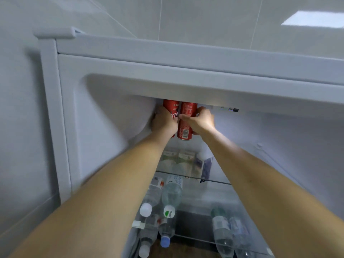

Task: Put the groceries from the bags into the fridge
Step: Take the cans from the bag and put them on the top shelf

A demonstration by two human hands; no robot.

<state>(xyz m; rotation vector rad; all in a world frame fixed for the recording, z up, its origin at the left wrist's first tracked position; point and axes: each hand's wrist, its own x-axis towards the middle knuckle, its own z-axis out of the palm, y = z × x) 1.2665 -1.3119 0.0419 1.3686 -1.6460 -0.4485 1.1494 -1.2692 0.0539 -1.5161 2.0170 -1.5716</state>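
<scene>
Both my arms reach deep into the open white fridge (115, 127). My left hand (163, 121) grips a red soda can (170, 107) at the top of the compartment. My right hand (202, 121) grips a second red soda can (186, 121) right beside it; the two cans touch side by side. The tops of both cans are hidden behind the fridge's upper front edge. I cannot tell what the cans rest on.
Below the cans, green-and-white cartons (178, 161) and a blue carton (205, 165) stand on a glass shelf (214, 180). Several clear water bottles (172, 194) lie on the lower shelves, more at the right (222, 233). The fridge top (186, 51) meets a tiled wall.
</scene>
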